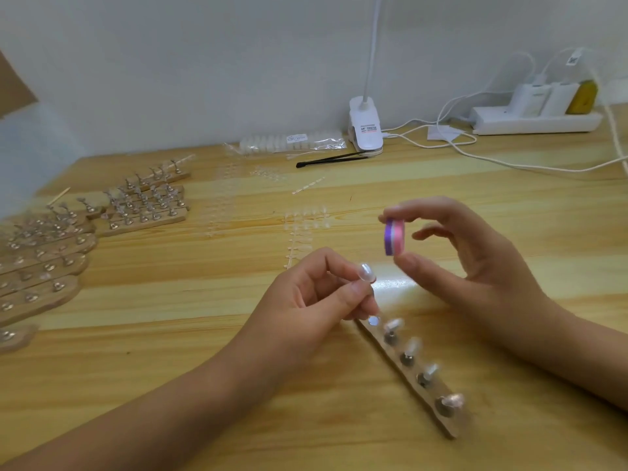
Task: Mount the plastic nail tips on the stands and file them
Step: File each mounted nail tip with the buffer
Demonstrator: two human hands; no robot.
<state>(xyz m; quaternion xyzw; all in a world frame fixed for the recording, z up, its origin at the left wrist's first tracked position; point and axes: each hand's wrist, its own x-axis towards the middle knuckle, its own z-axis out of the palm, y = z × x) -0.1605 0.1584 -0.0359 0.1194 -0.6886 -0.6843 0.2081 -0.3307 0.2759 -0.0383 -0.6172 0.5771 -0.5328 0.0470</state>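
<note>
Lying just below both hands, the wooden strip (432, 399) is carrying four tipped stands (390, 336). The left hand (316, 297) is pinching a pearly nail tip (365, 271) by its base, just beside the pink-purple file block (394, 236) that the right hand (482, 256) is pinching between thumb and fingers.
</note>
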